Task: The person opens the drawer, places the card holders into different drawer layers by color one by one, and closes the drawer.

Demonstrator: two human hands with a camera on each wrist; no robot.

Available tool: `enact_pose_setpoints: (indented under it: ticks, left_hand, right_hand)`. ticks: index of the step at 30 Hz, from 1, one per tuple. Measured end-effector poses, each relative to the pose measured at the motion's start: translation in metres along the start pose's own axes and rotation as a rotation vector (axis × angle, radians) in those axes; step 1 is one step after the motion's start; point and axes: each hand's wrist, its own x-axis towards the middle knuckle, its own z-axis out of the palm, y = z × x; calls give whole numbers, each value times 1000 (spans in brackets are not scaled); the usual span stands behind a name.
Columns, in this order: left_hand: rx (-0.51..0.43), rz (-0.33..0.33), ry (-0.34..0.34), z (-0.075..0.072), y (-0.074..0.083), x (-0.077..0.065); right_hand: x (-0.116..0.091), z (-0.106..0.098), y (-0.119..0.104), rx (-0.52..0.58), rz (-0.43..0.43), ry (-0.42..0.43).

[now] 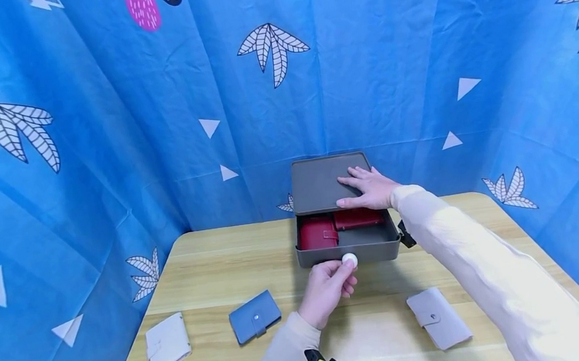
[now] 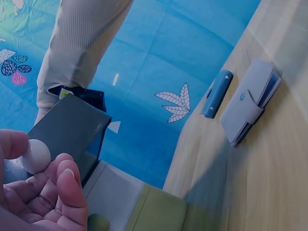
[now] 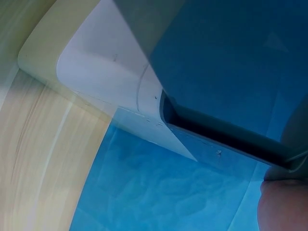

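A small drawer cabinet (image 1: 321,184) with a grey top stands at the back of the table, its grey drawer (image 1: 373,252) pulled out. Thumb and fingers of my left hand (image 1: 324,288) pinch the drawer's round white knob (image 2: 35,156). My right hand (image 1: 372,188) lies with spread fingers on the cabinet top, near its right edge. Inside the drawer sit a red wallet with a strap (image 1: 317,234) and another red wallet (image 1: 357,217) behind it, partly hidden under the top. In the right wrist view, only a bit of the hand shows at lower right.
On the table lie a white wallet (image 1: 169,344) at left, a blue wallet (image 1: 254,316) nearer the middle and a pale grey wallet (image 1: 438,318) at right. Below the grey drawer, the cabinet has white and olive (image 2: 161,209) tiers. A blue patterned curtain (image 1: 390,76) hangs behind.
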Motion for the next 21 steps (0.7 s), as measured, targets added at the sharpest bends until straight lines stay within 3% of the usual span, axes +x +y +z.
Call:
enact_pose_setpoints:
  ticks: [21]
  left_hand:
    - [-26, 9, 29, -3, 2, 33]
  right_hand:
    - [-2, 1, -1, -6, -10, 8]
